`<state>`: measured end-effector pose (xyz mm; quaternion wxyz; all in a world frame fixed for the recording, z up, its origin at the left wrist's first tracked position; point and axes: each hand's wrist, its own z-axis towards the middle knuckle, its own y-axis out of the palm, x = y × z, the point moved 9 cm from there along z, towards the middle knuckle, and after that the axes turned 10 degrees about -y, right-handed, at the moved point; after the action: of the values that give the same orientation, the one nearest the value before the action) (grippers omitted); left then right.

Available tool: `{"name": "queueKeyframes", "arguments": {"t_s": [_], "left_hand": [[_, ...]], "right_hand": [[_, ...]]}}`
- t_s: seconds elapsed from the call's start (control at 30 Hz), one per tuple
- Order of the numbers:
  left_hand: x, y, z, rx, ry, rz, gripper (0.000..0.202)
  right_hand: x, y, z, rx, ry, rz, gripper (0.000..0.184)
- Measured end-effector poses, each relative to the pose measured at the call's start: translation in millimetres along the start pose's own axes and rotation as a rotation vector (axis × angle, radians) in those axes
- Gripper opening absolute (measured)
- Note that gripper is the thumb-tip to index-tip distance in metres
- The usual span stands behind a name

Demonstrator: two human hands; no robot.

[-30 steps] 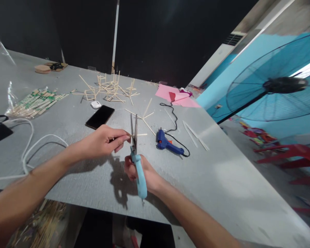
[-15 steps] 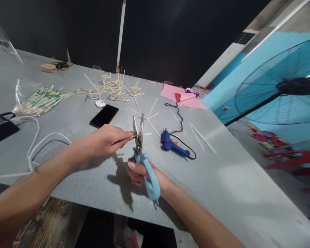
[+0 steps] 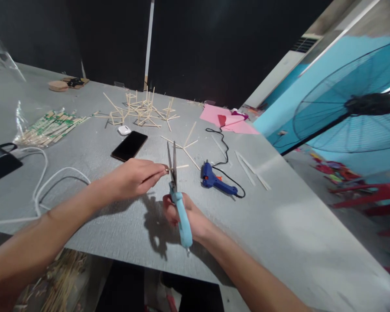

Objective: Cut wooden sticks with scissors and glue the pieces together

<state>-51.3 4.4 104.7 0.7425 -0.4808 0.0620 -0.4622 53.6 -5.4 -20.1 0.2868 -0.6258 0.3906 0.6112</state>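
Note:
My left hand (image 3: 143, 177) pinches a thin wooden stick (image 3: 183, 166) between thumb and fingers. Light blue-handled scissors (image 3: 181, 219) are gripped in my right hand (image 3: 182, 212), their metal blades pointing away from me. The blades cross the stick just right of my left fingertips; whether they have cut into it I cannot tell. Beyond the blades lies a joined figure of sticks (image 3: 184, 147) on the grey table (image 3: 279, 242). To the right of the scissors rests a blue glue gun (image 3: 218, 180) with a black cord.
Stick frames (image 3: 146, 108) stand toward the back. A black phone (image 3: 130, 145) and a white earbud case (image 3: 124, 130) lie left of centre, with packaged sticks (image 3: 55, 126) and a white cable (image 3: 40, 182) farther left. Pink paper (image 3: 225, 119) and white glue sticks (image 3: 251, 170) lie rightward. A fan (image 3: 351, 104) stands right.
The scissors' blades have come closer together, and the handles have swung slightly left and upright. My left hand keeps its pinch in nearly the same place. The whole view has shifted slightly.

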Motion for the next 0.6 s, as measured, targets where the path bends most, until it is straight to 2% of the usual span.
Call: {"name": "queueKeyframes", "arguments": {"t_s": [0.13,0.27,0.43,0.6], "left_hand": [[-9,-0.7,2,0.025,-0.165,-0.143,0.036],[-9,-3.8,3,0.034,-0.216,-0.218,0.039],[-6,-5.7,3,0.047,-0.123,-0.199,0.034],[-2,-6.6,-2,0.071,0.044,-0.015,0.023]], "right_hand": [[-7,-4,3,0.012,-0.011,-0.036,0.036],[-1,0,3,-0.088,-0.003,0.032,0.053],[-1,7,2,-0.176,-0.009,0.142,0.064],[-3,11,0,-0.202,0.001,0.183,0.065]]}}
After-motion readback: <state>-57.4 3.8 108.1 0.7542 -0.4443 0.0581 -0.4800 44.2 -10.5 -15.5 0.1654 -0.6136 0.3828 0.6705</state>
